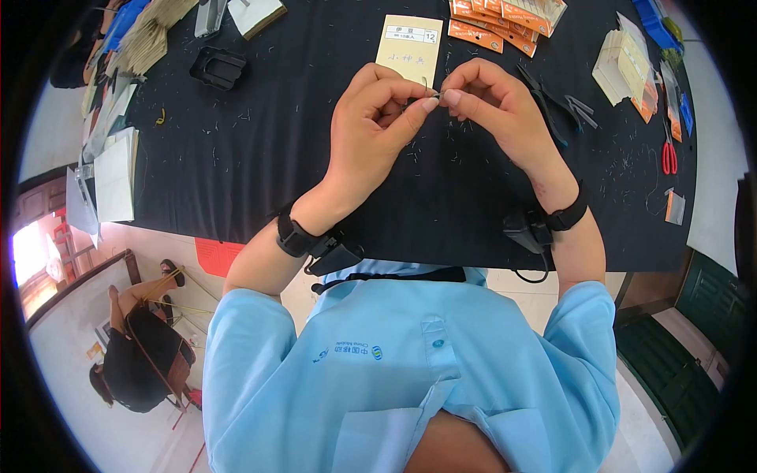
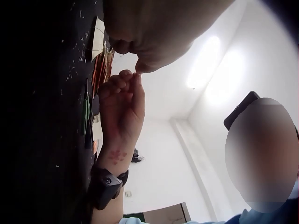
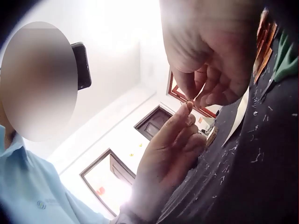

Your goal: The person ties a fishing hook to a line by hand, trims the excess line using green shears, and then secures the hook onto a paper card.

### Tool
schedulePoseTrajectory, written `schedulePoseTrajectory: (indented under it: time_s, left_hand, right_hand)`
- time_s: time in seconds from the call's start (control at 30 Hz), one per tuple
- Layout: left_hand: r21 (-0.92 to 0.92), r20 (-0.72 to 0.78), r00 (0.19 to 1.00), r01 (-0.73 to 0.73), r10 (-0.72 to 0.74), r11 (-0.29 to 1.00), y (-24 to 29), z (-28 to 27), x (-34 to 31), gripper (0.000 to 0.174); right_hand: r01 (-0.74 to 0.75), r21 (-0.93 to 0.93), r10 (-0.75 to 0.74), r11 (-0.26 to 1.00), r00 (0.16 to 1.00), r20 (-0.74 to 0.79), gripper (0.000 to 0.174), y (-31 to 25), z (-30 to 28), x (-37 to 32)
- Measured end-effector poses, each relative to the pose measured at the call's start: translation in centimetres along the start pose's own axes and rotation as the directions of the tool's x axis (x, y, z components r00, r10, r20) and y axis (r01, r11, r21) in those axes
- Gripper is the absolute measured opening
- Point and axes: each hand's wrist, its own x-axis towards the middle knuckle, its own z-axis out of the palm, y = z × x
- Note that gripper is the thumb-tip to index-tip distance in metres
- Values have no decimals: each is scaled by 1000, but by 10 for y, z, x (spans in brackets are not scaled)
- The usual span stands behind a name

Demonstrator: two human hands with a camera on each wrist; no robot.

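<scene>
Both hands meet above the black cloth, in front of a cream card (image 1: 406,39) with printed characters. Between thumb and index finger, the left hand (image 1: 371,130) pinches a tiny, thin dark item (image 1: 426,82), perhaps a hook. From the other side the right hand (image 1: 505,114) pinches at the same spot, its fingertips almost touching the left ones. In the left wrist view the right hand (image 2: 122,105) has its thumb and index tips together. The right wrist view shows the left hand (image 3: 170,161) with thumb raised to the pinch; the item is too small to make out.
Pliers (image 1: 552,106) lie right of the hands, near orange packets (image 1: 505,20). Red-handled scissors (image 1: 669,158) and a card stack (image 1: 619,71) are farther right. A black tray (image 1: 218,68) and papers (image 1: 116,177) lie left. Small clippings dot the cloth (image 1: 260,173).
</scene>
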Motion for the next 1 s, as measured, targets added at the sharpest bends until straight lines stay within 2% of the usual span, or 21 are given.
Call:
schedulePoseTrajectory:
  time_s: [0.33, 0.53, 0.8, 1.0]
  left_hand:
    - [9, -18, 1000, -24, 24, 1000, 0, 0, 0, 10]
    - [77, -19, 999, -36, 38, 996, 6, 0, 0, 8]
    - [147, 34, 988, -152, 149, 977, 7, -2, -1, 10]
    - [157, 31, 994, -106, 102, 982, 11, -3, -1, 10]
  right_hand:
    - [-18, 12, 18, 1000, 1000, -19, 14, 0, 0, 0]
    - [-28, 53, 29, 998, 999, -22, 14, -1, 1, -1]
    - [-67, 109, 67, 992, 998, 7, 14, 1, -1, -1]
    - [-79, 124, 77, 989, 997, 18, 15, 2, 0, -1]
